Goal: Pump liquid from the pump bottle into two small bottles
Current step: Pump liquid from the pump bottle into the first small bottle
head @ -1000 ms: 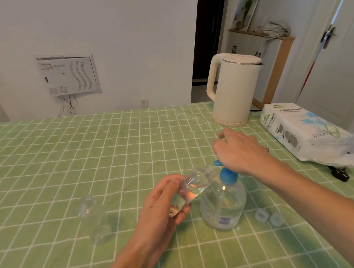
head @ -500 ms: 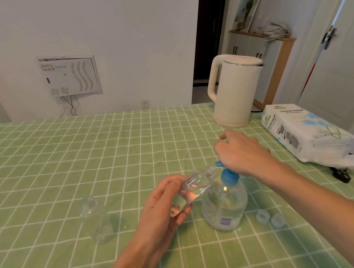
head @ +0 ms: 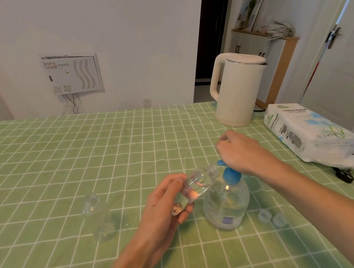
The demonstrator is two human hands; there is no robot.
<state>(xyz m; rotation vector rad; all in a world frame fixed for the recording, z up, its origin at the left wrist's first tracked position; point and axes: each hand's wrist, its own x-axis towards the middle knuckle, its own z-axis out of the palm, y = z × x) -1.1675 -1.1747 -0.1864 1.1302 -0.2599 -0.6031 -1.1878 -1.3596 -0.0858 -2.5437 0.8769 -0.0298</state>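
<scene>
— Where is the pump bottle (head: 227,203)?
— Lower middle of the frame, upright on the green checked worktop (head: 62,160). The right hand (head: 239,150) lies over its blue pump head, fingers curled; whether they grip it I cannot tell.
— And the left hand (head: 165,205)?
— Its fingers are curled round a small bottle (head: 197,181), tilted, with the mouth just at the blue spout.
— The other small bottle (head: 98,218)?
— It stands alone at lower left, well apart from the hands.
— Anything else?
— Two clear caps (head: 264,215) lie right of the pump bottle; a kettle (head: 237,87) and a tissue pack (head: 306,130) sit at the upper right.
</scene>
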